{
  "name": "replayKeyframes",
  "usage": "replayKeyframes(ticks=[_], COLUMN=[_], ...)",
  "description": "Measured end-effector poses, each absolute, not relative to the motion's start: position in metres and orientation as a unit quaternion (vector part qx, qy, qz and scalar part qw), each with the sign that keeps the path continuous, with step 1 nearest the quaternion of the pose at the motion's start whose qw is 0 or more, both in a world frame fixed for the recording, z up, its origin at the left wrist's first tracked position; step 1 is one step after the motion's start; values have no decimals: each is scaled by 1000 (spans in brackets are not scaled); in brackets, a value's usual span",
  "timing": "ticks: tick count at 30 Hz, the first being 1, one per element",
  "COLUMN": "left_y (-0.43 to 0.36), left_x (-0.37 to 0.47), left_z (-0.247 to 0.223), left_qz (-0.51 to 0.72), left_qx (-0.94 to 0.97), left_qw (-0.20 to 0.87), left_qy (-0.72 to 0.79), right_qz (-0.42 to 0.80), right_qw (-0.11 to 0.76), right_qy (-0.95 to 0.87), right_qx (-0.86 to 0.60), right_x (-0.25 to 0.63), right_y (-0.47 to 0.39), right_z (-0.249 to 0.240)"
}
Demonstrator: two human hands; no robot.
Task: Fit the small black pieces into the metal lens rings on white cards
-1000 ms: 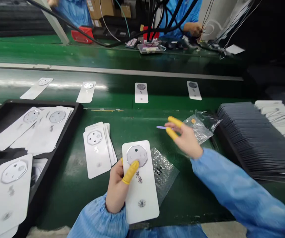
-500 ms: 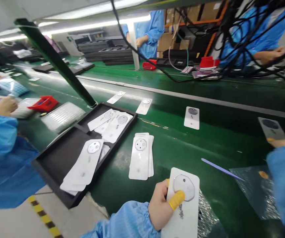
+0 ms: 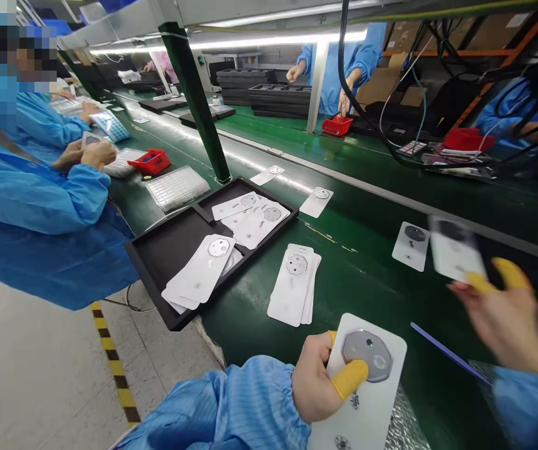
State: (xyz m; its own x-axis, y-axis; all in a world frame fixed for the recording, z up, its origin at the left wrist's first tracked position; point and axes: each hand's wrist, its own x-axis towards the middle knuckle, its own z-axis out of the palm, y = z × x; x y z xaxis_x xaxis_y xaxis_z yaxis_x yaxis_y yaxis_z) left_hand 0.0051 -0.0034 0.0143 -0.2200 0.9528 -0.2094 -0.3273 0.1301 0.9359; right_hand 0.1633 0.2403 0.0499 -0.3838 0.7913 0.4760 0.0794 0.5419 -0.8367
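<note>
My left hand (image 3: pixel 325 378), with yellow finger cots on thumb and finger, grips a white phone back cover (image 3: pixel 381 415) with a grey eight-sided camera plate. My right hand (image 3: pixel 503 312), also in yellow finger cots, has its fingertips on the lower edge of another back cover (image 3: pixel 453 253). That cover is smeared by motion, like the fingers. Just left of it lies a back cover (image 3: pixel 409 247) with a dark camera plate. A stack of covers (image 3: pixel 292 287) sits farther left on the green surface.
A black tray (image 3: pixel 151 256) holds several fanned covers. Single covers (image 3: pixel 316 201) lie behind it. A purple strip (image 3: pixel 449 353) is near my right sleeve. Co-workers in blue stand left and across. A green post (image 3: pixel 198 106) and hanging cables (image 3: pixel 357 87) cross the view.
My right hand has moved left with a back cover, closer to the one with the dark plate. My left hand still grips its cover. The view has swung left.
</note>
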Motion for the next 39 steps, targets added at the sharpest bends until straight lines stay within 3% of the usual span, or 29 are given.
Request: replayKeyframes(ticks=[2, 9, 15, 22, 27, 30, 32, 34, 39], left_y=[-13, -63, -66, -58, -55, -44, -33, -23, -11], left_x=[3, -15, -35, -64, -80, -74, -68, -63, -56], left_z=[24, 50, 54, 38, 27, 22, 20, 16, 5], left_qz=[616, 674, 713, 721, 680, 650, 636, 620, 435], left_qx=[287, 277, 219, 220, 259, 246, 267, 305, 449], left_qw=[527, 385, 337, 279, 276, 318, 332, 339, 448], left_qy=[510, 566, 575, 595, 628, 645, 644, 638, 639], right_qz=[430, 555, 569, 555, 530, 325, 218, 186, 191], right_qw=[476, 344, 253, 218, 235, 275, 235, 208, 291], right_qy=[-710, -718, -748, -775, -774, -800, -812, -816, -807], right_qx=[-291, -241, -229, -210, -252, -423, -488, -506, -477], right_x=[123, -68, -105, -73, 33, 116, 158, 184, 204], right_y=[221, 153, 140, 144, 131, 78, 33, -2, -18], right_z=[37, 16, 20, 41, 54, 39, 17, -8, -31])
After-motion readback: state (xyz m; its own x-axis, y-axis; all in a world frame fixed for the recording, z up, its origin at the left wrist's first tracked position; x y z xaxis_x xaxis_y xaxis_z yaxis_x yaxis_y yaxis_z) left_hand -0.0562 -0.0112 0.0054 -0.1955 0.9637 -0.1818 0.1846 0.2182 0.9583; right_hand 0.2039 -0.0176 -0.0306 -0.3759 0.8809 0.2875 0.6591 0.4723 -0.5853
